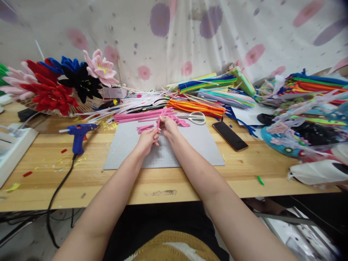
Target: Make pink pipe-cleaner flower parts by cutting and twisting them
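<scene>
Both hands meet over a grey cutting mat (127,156). My left hand (148,140) is closed on the lower end of a pink pipe cleaner (158,123). Fingers of my right hand (169,127) pinch the same pink piece higher up; its exact shape is partly hidden by the fingers. Short pink pipe cleaner pieces (145,128) lie left of the hands, and longer pink pipe cleaners (130,117) lie along the mat's back edge. Bent pink pieces (182,122) rest just right of my right hand, next to scissors (197,117) with white handles.
A blue glue gun (78,137) stands at left, its cord running off the table's front edge. Fuzzy flowers (57,94) fill the back left. Bundles of coloured pipe cleaners (198,107) line the back. A phone (230,135) lies right of the mat, a white roll (318,172) farther right.
</scene>
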